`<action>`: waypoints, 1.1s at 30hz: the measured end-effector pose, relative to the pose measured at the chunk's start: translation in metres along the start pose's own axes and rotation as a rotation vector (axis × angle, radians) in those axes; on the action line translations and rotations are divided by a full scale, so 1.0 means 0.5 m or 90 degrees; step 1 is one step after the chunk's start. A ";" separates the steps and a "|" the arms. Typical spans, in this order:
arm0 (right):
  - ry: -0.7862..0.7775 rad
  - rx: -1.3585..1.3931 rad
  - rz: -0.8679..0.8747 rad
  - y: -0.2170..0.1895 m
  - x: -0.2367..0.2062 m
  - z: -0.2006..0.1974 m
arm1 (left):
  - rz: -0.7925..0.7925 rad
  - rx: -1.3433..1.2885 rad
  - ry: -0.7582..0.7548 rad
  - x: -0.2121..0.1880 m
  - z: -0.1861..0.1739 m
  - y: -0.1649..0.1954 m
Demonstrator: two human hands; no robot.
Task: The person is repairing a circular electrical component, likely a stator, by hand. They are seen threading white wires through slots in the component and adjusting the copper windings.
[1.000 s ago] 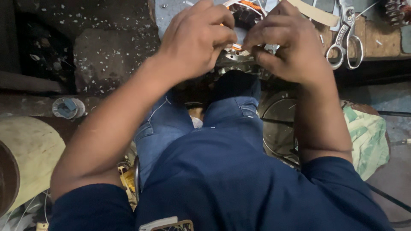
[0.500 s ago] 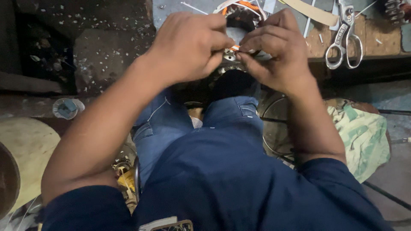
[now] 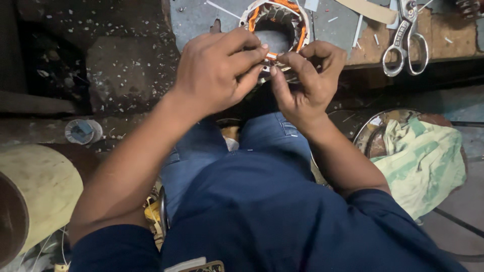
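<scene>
Both hands pinch an orange strip at the stator's near rim.

Left of the stator [image 3: 276, 25], a pale drum [image 3: 38, 189] and a small spool [image 3: 82, 131] sit on the littered floor. Your left hand [image 3: 217, 75] curls nearly shut, thumb and forefinger nipping the strip [image 3: 272, 56]; your right hand [image 3: 307, 83] pinches its other end. It looks like a slot is being lined, so next calls for a steady, aligned push. Right of the stator lie scissors [image 3: 406, 43] on the grey bench [image 3: 201, 20]; below them, a green cloth [image 3: 421, 166].

Both hands [image 3: 269, 75] raised together, fingertips pinched
</scene>
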State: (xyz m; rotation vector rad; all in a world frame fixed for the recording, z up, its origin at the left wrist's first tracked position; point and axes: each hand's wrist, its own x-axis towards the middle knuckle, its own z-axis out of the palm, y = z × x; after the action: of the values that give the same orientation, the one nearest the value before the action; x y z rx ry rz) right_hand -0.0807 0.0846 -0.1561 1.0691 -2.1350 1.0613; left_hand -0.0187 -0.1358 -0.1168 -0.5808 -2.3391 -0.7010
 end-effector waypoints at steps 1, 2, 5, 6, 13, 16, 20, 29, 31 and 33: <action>0.001 0.006 0.002 0.003 -0.004 0.004 | 0.001 0.006 0.004 -0.001 0.002 0.003; 0.009 0.016 0.007 0.005 -0.007 0.008 | 0.001 0.013 0.009 -0.002 0.002 0.006; 0.027 0.038 0.021 0.007 -0.015 0.020 | -0.010 0.068 0.001 -0.007 0.002 0.017; 0.030 0.040 0.026 0.006 -0.016 0.023 | -0.013 0.065 0.008 -0.009 0.000 0.019; -0.005 0.059 0.044 -0.014 0.014 -0.017 | -0.235 -0.068 0.124 -0.049 -0.021 0.019; 0.000 -0.036 -0.064 -0.026 0.050 -0.051 | -0.345 -0.127 0.167 -0.066 -0.035 0.000; -0.175 -0.148 -0.139 -0.051 0.089 -0.058 | -0.335 -0.085 0.199 -0.065 -0.043 -0.028; -0.286 -0.283 -0.108 -0.058 0.112 0.006 | -0.218 0.051 0.122 -0.023 -0.022 -0.106; -0.276 -0.287 -0.124 -0.050 0.110 0.000 | -0.220 -0.061 0.120 -0.030 -0.028 -0.103; -0.292 -0.230 -0.138 -0.041 0.111 -0.016 | -0.234 -0.124 0.123 -0.039 -0.037 -0.085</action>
State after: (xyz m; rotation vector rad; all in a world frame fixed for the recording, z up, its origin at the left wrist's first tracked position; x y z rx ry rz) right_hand -0.0937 0.0603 -0.1032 1.4166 -2.3627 0.3273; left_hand -0.0204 -0.1837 -0.1318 -0.1503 -2.2304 -1.1089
